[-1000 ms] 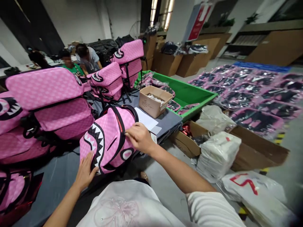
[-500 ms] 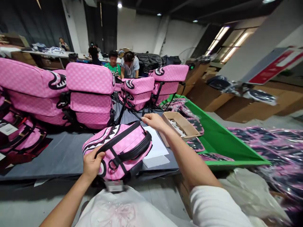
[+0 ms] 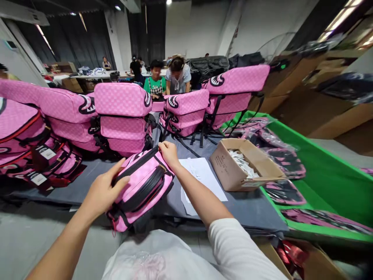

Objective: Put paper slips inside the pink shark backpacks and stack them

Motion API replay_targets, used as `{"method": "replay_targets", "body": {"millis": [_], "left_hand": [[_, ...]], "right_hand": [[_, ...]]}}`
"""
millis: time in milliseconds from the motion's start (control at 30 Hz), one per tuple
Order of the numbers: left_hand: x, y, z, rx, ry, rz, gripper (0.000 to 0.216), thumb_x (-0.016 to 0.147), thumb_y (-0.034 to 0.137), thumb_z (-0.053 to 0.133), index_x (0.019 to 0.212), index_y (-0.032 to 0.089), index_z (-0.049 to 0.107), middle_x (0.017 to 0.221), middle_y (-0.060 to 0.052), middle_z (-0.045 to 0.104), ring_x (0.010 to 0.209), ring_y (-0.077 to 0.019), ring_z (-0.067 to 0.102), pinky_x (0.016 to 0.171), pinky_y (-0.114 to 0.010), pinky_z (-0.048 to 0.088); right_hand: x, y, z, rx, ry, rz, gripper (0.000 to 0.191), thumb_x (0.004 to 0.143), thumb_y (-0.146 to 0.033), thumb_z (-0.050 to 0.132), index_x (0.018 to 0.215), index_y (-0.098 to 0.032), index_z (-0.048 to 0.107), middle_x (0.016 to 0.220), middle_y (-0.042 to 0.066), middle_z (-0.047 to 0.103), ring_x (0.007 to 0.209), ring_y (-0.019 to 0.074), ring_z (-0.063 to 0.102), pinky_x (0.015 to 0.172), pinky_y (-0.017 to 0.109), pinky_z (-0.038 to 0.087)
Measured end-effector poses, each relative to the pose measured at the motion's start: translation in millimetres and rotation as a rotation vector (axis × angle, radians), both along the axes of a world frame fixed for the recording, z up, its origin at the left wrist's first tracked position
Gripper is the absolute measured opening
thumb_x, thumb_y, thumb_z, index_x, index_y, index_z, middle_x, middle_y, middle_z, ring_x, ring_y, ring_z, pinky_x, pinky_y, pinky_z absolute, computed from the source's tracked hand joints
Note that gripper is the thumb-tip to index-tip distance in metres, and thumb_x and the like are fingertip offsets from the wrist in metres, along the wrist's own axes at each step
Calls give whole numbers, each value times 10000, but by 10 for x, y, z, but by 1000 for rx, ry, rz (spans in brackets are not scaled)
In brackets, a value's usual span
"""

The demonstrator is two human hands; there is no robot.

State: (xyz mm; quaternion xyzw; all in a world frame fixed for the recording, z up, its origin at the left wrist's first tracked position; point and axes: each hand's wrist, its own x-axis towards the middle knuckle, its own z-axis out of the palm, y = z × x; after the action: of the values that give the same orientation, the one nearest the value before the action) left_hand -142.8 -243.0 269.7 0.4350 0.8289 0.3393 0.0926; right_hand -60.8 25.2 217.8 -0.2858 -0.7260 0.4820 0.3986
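Note:
A pink checkered backpack (image 3: pixel 142 186) with black straps and zips lies on its side at the near edge of the grey table (image 3: pixel 250 210). My left hand (image 3: pixel 101 190) rests on its near left side, fingers spread over the fabric. My right hand (image 3: pixel 168 152) grips the bag's far top corner with curled fingers. My lap, in a white garment, fills the bottom of the view.
Stacked pink backpacks (image 3: pixel 122 116) line the table's far side and left. White paper sheets (image 3: pixel 201 175) and an open cardboard box (image 3: pixel 241 165) lie to the right. A green bin (image 3: pixel 320 171) holds bagged items. Several people (image 3: pixel 155 81) stand behind.
The backpack has been turned, so its shark-mouth face no longer shows. My left hand went from gripping a strap to lying spread on the bag. The view swung left.

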Motion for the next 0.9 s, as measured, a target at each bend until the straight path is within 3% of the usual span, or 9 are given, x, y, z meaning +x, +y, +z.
{"method": "replay_targets", "body": {"millis": [100, 167, 267, 400, 533, 633, 733, 833, 900], "left_hand": [[248, 273, 224, -332, 184, 29, 499, 935, 529, 449, 1256, 233, 691, 1101, -139, 758, 1039, -339, 695, 854, -391, 491], [276, 287, 235, -379, 245, 16, 463, 954, 476, 397, 1046, 201, 759, 942, -135, 770, 906, -313, 708, 762, -349, 473], [144, 75, 224, -262, 170, -20, 465, 940, 509, 423, 846, 190, 748, 751, -62, 730, 726, -237, 666, 668, -286, 444], [-136, -117, 313, -21, -59, -5, 464, 876, 582, 540, 885, 170, 753, 718, -17, 704, 657, -195, 615, 613, -254, 457], [-269, 117, 353, 65, -199, 18, 405, 744, 557, 689, 799, 161, 757, 745, -42, 733, 727, -234, 646, 740, -321, 540], [-328, 345, 335, 50, -246, 10, 365, 687, 524, 720, 744, 165, 751, 727, -33, 733, 750, -249, 658, 737, -320, 550], [-454, 493, 289, 90, -251, 33, 307, 715, 461, 687, 732, 161, 752, 745, -25, 740, 767, -241, 664, 704, -286, 534], [-609, 632, 213, 111, -286, 16, 312, 733, 444, 666, 778, 153, 767, 788, -31, 755, 775, -244, 674, 704, -292, 532], [-665, 748, 174, 104, -319, -31, 353, 745, 462, 659, 839, 143, 774, 828, -51, 765, 808, -265, 688, 732, -322, 543]], "right_hand": [[-10, -229, 67, 92, 11, 20, 366, 840, -426, 448, 561, -195, 500, 555, -34, 463, 591, 114, 433, 590, 254, 297], [19, -274, 91, 110, -9, 61, 374, 852, -426, 446, 562, -195, 495, 558, -33, 466, 583, 112, 437, 587, 254, 289], [29, -145, 72, 80, -71, 198, 341, 835, -396, 482, 569, -190, 537, 567, -26, 523, 581, 115, 473, 581, 247, 301], [-98, 175, -162, -83, -205, 247, 264, 758, -300, 542, 518, -188, 545, 533, -35, 528, 561, 109, 465, 571, 236, 311], [-250, 372, -549, -270, -308, 168, 266, 713, -250, 565, 461, -194, 498, 479, -44, 465, 538, 113, 441, 557, 240, 319], [-217, 470, -639, -275, -288, 147, 236, 734, -284, 583, 524, -194, 525, 514, -39, 499, 560, 126, 478, 583, 247, 363], [13, 463, -378, -172, -55, 110, 211, 805, -367, 573, 712, -182, 616, 670, -1, 625, 670, 158, 580, 683, 276, 451], [328, 212, 126, 132, 189, 156, 291, 924, -428, 522, 849, -192, 675, 867, 46, 698, 848, 184, 634, 804, 311, 479], [473, -35, 442, 367, 187, 214, 276, 964, -405, 531, 857, -201, 684, 902, 57, 701, 879, 189, 625, 838, 325, 472]]}}
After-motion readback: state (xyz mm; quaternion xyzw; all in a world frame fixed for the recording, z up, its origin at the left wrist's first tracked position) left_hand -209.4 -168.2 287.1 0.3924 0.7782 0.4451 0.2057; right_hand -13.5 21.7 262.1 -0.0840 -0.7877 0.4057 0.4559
